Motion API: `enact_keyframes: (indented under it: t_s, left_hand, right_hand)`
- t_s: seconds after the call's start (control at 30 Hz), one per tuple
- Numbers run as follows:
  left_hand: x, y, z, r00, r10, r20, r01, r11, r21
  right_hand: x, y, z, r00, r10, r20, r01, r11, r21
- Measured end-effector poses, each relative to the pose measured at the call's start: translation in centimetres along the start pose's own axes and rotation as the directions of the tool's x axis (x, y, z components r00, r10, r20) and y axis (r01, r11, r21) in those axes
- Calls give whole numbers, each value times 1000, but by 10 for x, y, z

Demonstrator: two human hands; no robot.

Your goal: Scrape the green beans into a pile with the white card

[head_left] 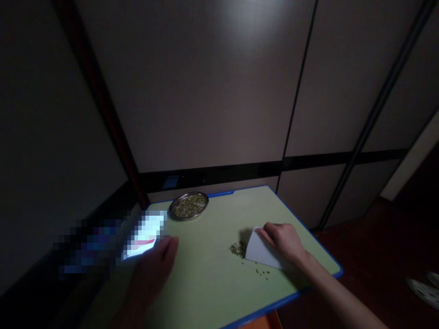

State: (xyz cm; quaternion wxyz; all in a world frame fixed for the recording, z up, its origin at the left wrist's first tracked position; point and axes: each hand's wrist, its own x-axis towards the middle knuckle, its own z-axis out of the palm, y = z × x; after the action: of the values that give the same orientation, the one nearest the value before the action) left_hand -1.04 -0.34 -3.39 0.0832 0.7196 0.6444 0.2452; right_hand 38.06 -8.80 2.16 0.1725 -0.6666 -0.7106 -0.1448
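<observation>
My right hand [283, 238] is closed around the upper edge of a white sheet [262, 251], stiff paper or card, held slanted on the pale green tabletop [209, 274]. The sheet's left edge touches a small pile of greenish grains [237, 248]. A few loose grains [263, 273] lie just below the sheet. On the left, my left hand [156, 265] is dim and blurred, in front of a bright, partly pixelated screen [146, 234]. Its thumb side shows, but its fingers are hidden, and whether it grips the screen is unclear.
A round metal dish [189, 205] with a layer of similar grains stands at the table's back left. Blue edging [264, 308] borders the table. Large cabinet panels [212, 91] rise behind. Pale shoes [423, 292] are on the dark red floor at right.
</observation>
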Motion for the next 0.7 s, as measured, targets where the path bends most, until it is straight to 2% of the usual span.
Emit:
enact_keyframes:
  t_s: [0.07, 0.17, 0.33, 0.47, 0.7]
  left_hand:
    - [24, 22, -7, 999, 24, 25, -25, 999, 22]
    - [29, 34, -12, 998, -11, 56, 9, 999, 34]
    - [20, 28, -10, 997, -44, 70, 45, 999, -19]
    - [23, 26, -7, 992, -69, 102, 68, 998, 10]
    - [22, 24, -5, 993, -25, 116, 23, 999, 23]
  right_hand:
    - [1, -1, 0, 1000, -23, -4, 23, 1000, -5]
    - [-2, 2, -2, 999, -28, -15, 28, 999, -23]
    - [-12, 10, -12, 995, -97, 6, 97, 995, -3]
    - [-14, 14, -19, 988, -154, 9, 154, 988, 6]
    - [-2, 10, -15, 957, -282, 70, 282, 959, 17]
